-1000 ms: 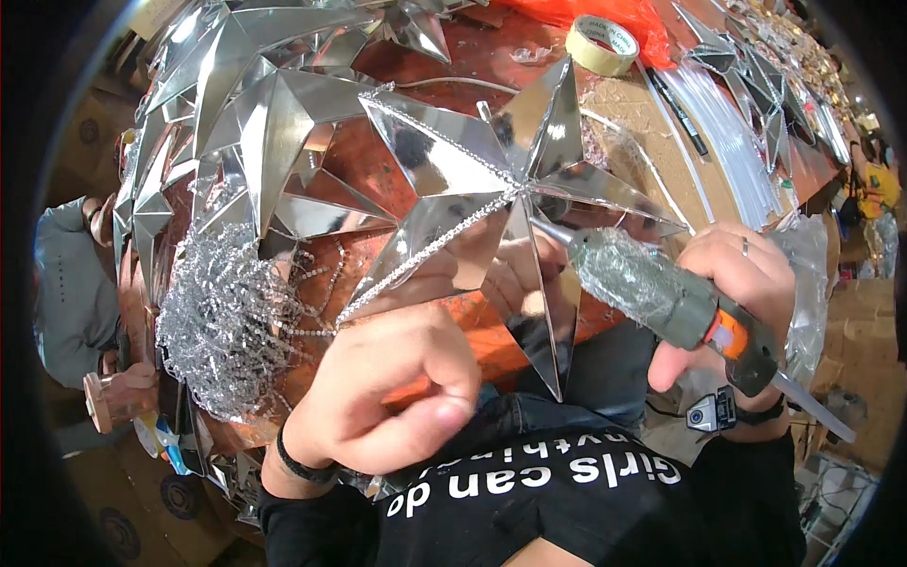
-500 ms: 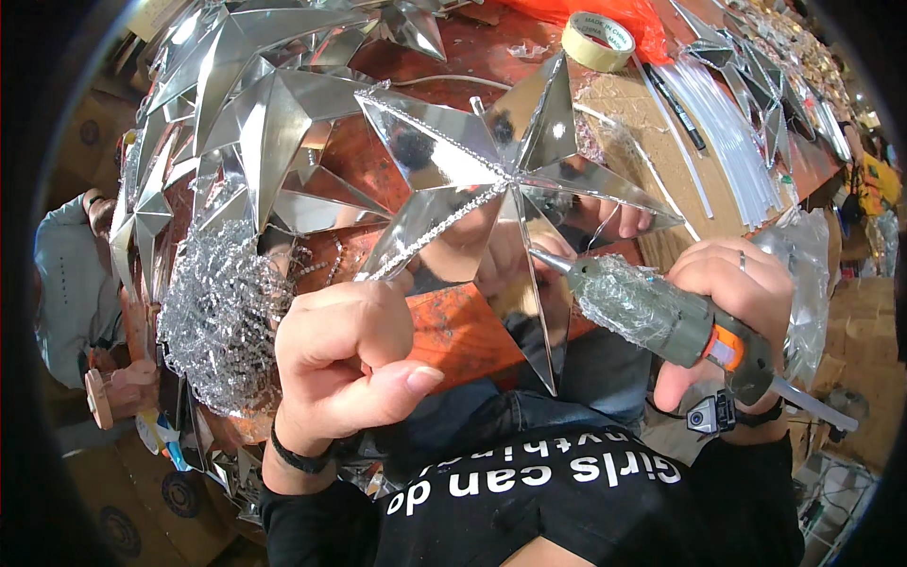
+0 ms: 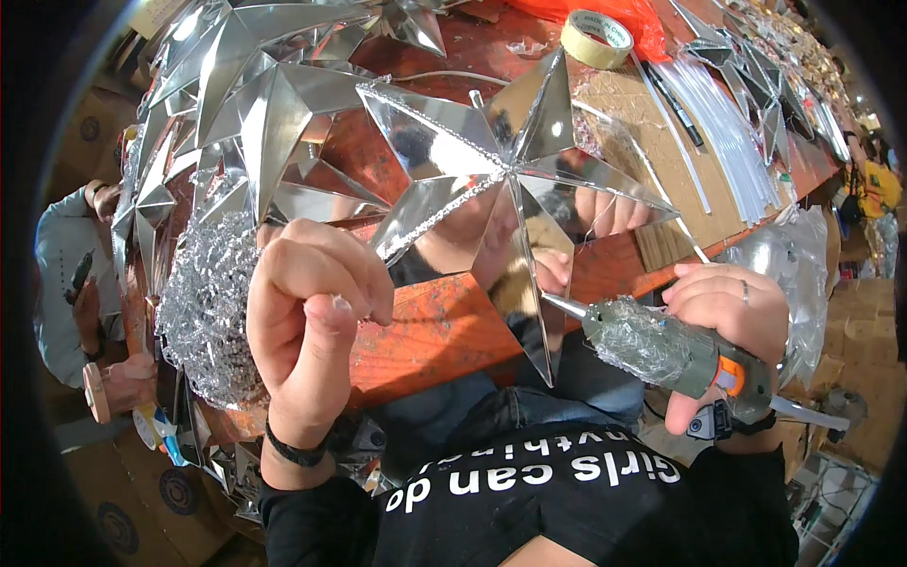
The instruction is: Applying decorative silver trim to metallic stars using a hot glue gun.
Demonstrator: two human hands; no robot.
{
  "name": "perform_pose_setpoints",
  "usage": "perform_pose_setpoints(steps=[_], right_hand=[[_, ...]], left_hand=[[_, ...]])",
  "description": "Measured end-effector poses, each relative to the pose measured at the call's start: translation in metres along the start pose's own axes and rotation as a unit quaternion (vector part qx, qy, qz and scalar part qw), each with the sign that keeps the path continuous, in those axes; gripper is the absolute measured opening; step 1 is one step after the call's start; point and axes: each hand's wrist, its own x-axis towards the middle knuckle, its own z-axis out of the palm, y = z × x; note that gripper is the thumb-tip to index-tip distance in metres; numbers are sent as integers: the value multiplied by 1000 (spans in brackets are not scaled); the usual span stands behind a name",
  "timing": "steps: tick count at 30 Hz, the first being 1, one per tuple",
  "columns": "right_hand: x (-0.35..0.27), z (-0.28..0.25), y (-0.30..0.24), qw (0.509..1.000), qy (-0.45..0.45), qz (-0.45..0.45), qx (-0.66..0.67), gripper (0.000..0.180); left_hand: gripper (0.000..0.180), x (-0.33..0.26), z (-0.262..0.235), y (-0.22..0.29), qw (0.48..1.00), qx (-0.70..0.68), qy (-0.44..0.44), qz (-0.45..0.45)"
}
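A mirrored silver five-pointed star (image 3: 444,210) rests at the table's near edge, one point overhanging towards me. Beaded silver trim runs along several of its ridges; the lower ridge looks bare of it. My right hand (image 3: 727,307) grips a dark green hot glue gun (image 3: 652,350) wrapped in clear film, a glue stick jutting from its rear. Its nozzle is beside the star's lower ridge; contact cannot be made out. My left hand (image 3: 316,302) is closed, fingers curled and thumb raised, left of the star; anything inside is hidden. Beside it lies a tangled heap of silver trim (image 3: 210,312).
More silver stars (image 3: 274,113) crowd the far left. A tape roll (image 3: 597,40), a black marker (image 3: 682,118), clear glue sticks (image 3: 723,137) and cardboard (image 3: 652,180) occupy the far right. Another person's arm (image 3: 80,283) shows at the left edge.
My left hand has moved up and left, away from the star, towards the silver trim. The glue gun has shifted slightly down and right, its nozzle lower along the star's ridge.
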Motion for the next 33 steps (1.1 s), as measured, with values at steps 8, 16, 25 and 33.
perform_pose_setpoints(steps=[8, 16, 25, 33], right_hand=[[-7, -5, 1, 999, -35, -9, 5, 80], [-13, -12, -7, 997, -74, -1, -23, 79], [-19, -15, -4, 993, -110, -4, 31, 71], [-40, -9, 25, 940, 163, 255, -155, 60]], left_hand=[[17, 0, 2, 0, 1000, 9, -1, -22], [16, 2, -4, -5, 1000, 11, -10, -16], [19, 1, -1, -6, 998, -51, 13, -45], [23, 0, 1, -1, 994, -56, 31, -90]])
